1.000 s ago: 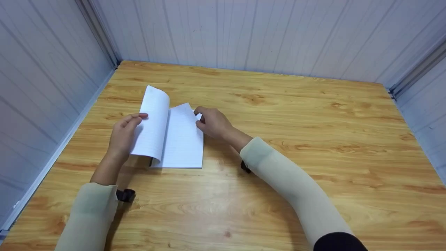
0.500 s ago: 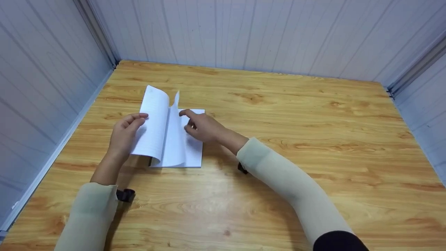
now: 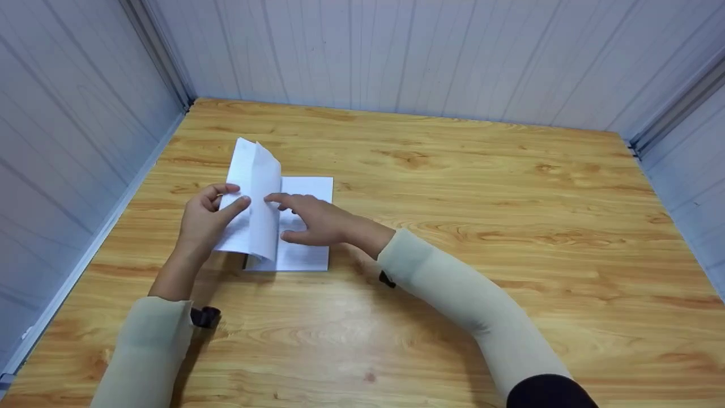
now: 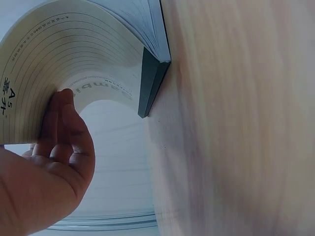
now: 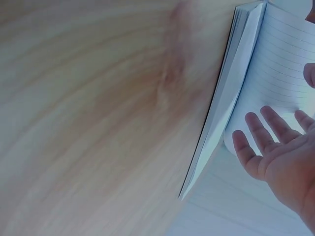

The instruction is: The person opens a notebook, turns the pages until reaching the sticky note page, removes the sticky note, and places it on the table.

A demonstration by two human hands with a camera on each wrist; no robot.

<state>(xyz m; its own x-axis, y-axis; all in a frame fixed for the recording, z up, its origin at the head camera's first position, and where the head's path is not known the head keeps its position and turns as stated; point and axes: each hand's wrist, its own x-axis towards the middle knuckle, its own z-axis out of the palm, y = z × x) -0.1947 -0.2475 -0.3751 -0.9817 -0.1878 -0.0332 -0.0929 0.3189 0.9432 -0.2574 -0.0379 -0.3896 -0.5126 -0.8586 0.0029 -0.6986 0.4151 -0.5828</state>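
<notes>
An open lined notebook (image 3: 314, 190) lies on the table, left of the middle. My left hand (image 3: 201, 221) grips its raised, bent-over left part (image 3: 239, 164), fingers behind and thumb in front. In the left wrist view, the curled cover (image 4: 74, 29) shows lines and print on its outer face, beside a dark spine (image 4: 153, 81). A turning leaf (image 3: 265, 170) curves up against that raised part. My right hand (image 3: 317, 221) is at this leaf, index fingertip against it, thumb apart over the flat right page. In the right wrist view its fingers (image 5: 270, 123) are spread beside the lined paper.
The wood-grain table (image 3: 481, 198) stretches far to the right of the notebook. Pale panel walls (image 3: 374, 56) border it at the back and both sides. Dark wrist-camera mounts (image 3: 205, 317) stick out at both sleeves.
My right hand has moved left, turning a leaf from the right side over to the raised part. My left thumb has shifted right across the paper, while the left hand stays in place.
</notes>
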